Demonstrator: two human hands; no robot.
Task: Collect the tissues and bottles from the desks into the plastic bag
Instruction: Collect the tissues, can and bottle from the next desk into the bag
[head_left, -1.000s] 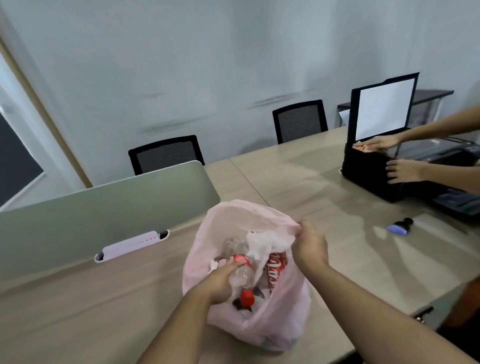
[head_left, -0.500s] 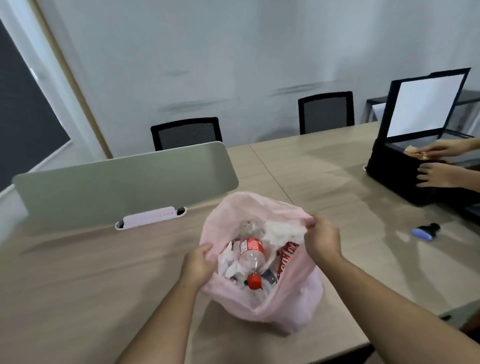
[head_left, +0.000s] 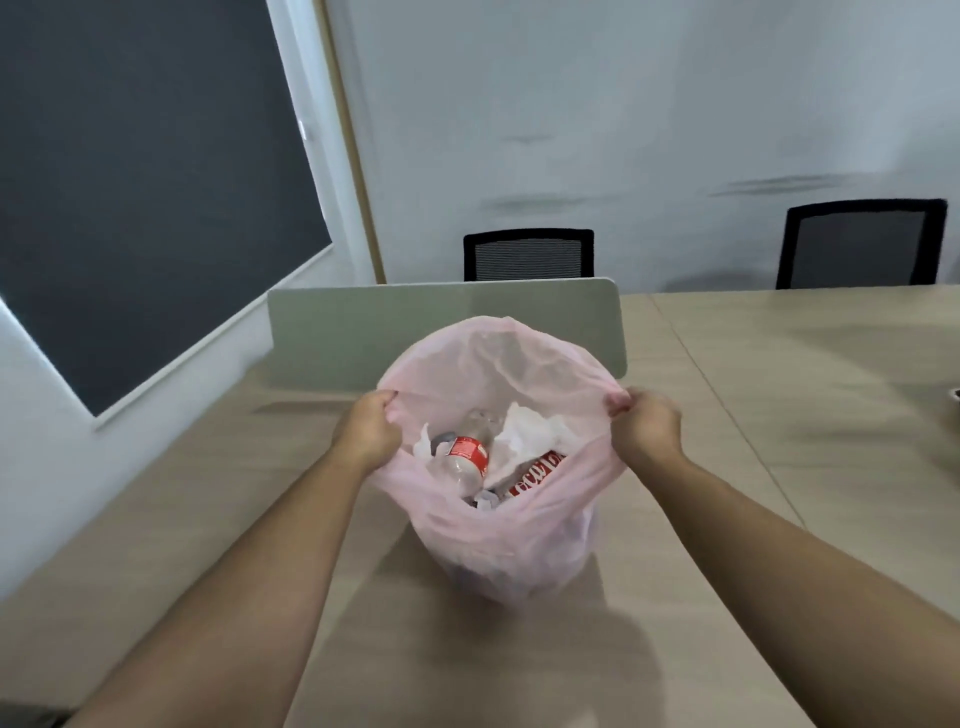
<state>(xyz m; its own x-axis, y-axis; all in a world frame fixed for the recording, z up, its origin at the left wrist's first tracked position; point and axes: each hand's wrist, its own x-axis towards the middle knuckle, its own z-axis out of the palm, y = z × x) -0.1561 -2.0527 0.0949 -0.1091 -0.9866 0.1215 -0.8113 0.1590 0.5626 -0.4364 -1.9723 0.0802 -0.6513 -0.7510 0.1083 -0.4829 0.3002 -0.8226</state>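
- Both hands grip the rim of the pink plastic bag (head_left: 511, 540), left hand (head_left: 365, 435) on its left edge, right hand (head_left: 645, 435) on its right, stretching the mouth wide.
- Bag stands on the tabletop (head_left: 779, 415), before a grey divider panel (head_left: 363, 332).
- Inside lie a clear bottle with a red label (head_left: 464, 457) and crumpled white tissues (head_left: 530, 439).

hidden: plastic bag (head_left: 498, 545) lower contents | cut off: dark object (head_left: 955, 393) right edge

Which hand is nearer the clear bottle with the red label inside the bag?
Left. The left hand grips the bag rim just beside the bottle; the right hand holds the opposite rim, across the tissues.
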